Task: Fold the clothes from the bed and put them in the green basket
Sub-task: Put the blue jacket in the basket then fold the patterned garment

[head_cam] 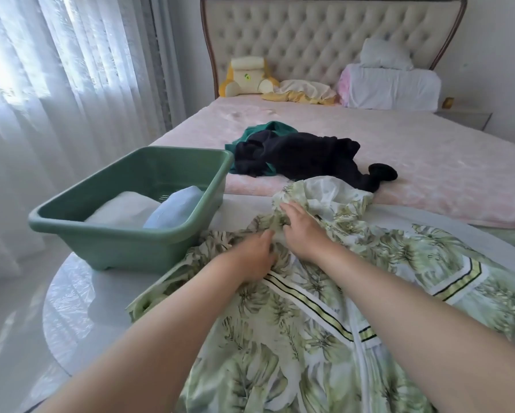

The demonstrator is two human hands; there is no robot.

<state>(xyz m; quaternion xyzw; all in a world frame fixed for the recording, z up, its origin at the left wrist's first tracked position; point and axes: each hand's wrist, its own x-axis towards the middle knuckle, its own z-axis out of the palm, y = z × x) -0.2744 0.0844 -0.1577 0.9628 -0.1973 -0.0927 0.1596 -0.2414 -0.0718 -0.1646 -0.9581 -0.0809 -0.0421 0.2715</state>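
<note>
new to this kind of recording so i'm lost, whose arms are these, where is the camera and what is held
No machine here: a person wears one camera on the head, looking forward and down, so the arms are their own. The grip is two bare hands. The left hand and right hand both clutch bunched cloth of a leaf-print garment spread on a pale round surface. Beside it stands a green basket holding a white folded item and a pale blue item. On the bed lie a dark garment over a green garment, not yet folded.

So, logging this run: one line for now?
left hand, right hand grip leaf-print garment | green basket: two folded items | dark clothes unfolded
</note>
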